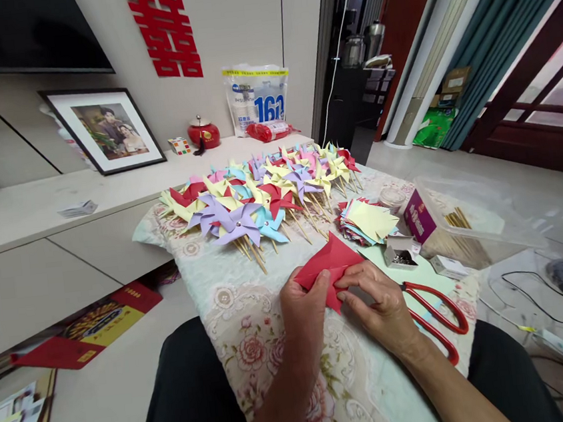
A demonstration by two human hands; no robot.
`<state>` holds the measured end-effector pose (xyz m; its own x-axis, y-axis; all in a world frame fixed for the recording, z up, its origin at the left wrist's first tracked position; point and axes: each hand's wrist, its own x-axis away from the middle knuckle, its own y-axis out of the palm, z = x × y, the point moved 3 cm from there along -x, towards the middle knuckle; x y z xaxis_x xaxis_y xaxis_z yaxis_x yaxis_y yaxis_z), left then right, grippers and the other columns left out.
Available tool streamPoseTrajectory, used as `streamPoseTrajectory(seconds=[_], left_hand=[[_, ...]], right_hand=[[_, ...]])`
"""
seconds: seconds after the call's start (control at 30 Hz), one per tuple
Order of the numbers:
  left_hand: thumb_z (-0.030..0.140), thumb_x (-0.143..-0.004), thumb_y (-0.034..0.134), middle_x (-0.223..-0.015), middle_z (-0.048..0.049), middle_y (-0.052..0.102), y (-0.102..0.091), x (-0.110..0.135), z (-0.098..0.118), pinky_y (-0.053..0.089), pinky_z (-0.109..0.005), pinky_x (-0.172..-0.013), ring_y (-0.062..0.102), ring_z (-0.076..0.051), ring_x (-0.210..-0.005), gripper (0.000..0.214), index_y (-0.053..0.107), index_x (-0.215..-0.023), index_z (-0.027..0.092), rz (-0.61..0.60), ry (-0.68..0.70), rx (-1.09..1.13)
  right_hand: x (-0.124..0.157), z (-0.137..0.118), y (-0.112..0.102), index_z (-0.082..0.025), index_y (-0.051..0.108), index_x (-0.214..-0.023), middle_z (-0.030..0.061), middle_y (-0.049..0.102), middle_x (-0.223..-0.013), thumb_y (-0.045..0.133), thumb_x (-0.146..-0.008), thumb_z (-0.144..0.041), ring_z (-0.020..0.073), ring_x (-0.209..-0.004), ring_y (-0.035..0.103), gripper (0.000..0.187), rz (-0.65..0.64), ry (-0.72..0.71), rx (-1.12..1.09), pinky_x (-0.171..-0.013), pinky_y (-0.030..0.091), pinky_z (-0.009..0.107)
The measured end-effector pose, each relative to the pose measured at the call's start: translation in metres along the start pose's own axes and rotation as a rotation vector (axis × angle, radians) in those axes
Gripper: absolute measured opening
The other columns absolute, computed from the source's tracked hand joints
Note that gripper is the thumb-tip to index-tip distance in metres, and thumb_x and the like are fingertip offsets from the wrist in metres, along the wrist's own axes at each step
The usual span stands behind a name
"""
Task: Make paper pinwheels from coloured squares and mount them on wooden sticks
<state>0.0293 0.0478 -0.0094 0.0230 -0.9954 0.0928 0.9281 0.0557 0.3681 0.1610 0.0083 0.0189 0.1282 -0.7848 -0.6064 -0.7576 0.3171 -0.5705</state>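
A piece of red paper (330, 257), partly folded, is held above the table between both my hands. My left hand (307, 299) is closed on its left side, the thumb pressing across the front. With bent fingers my right hand (377, 295) pinches the paper's lower right part. Red-handled scissors (438, 319) lie just right of that hand, their blades largely hidden. Beyond the hands is a stack of coloured paper pieces (369, 220). A small open box (400, 252) with metal bits inside sits near it. Many finished paper pinwheels (237, 222) on sticks cover the table's far side.
A flowered tablecloth (245, 322) covers the table. At the right stands a clear plastic bin (490, 236) holding sticks, with a purple label (419, 216). Behind, a white cabinet (11, 222) carries a framed photo (105, 130), a red pot (204, 135) and a bag of cups (257, 99).
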Motion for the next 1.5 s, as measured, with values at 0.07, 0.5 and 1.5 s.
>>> streamPoseTrajectory(seconds=[0.07,0.5,1.5], left_hand=[[0.027,-0.075,0.073,-0.082,-0.003,0.078,-0.0009,0.0002,-0.0004,0.055,-0.03,-0.075,0.069,-0.02,-0.076,0.018,0.074,-0.088,0.015,0.011,-0.003,0.0],[0.028,-0.071,0.075,-0.087,-0.0075,0.079,-0.0011,-0.0012,-0.0053,0.056,-0.035,-0.079,0.071,-0.023,-0.079,0.025,0.075,-0.091,0.013,0.036,-0.055,0.038],[0.032,-0.069,0.069,-0.046,0.0069,0.047,-0.0003,0.0052,-0.0058,0.033,-0.024,-0.046,0.039,-0.011,-0.045,0.021,0.056,-0.058,0.02,0.005,-0.126,-0.042]], right_hand=[[-0.0002,-0.0004,0.0003,-0.024,0.068,-0.098,0.0054,0.068,-0.087,0.061,-0.09,-0.011,0.0231,-0.088,0.062,0.017,-0.009,-0.008,-0.004,-0.078,0.051,0.039],[-0.0007,-0.0078,0.0003,-0.024,0.071,-0.094,0.005,0.066,-0.086,0.058,-0.092,-0.012,0.0211,-0.082,0.061,0.018,-0.072,-0.036,-0.02,-0.074,0.048,0.037],[-0.0016,0.0012,0.0016,-0.019,0.061,-0.071,0.0023,0.06,-0.07,0.056,-0.09,-0.033,0.0175,-0.068,0.055,0.024,-0.127,0.404,-0.206,-0.065,0.041,0.03]])
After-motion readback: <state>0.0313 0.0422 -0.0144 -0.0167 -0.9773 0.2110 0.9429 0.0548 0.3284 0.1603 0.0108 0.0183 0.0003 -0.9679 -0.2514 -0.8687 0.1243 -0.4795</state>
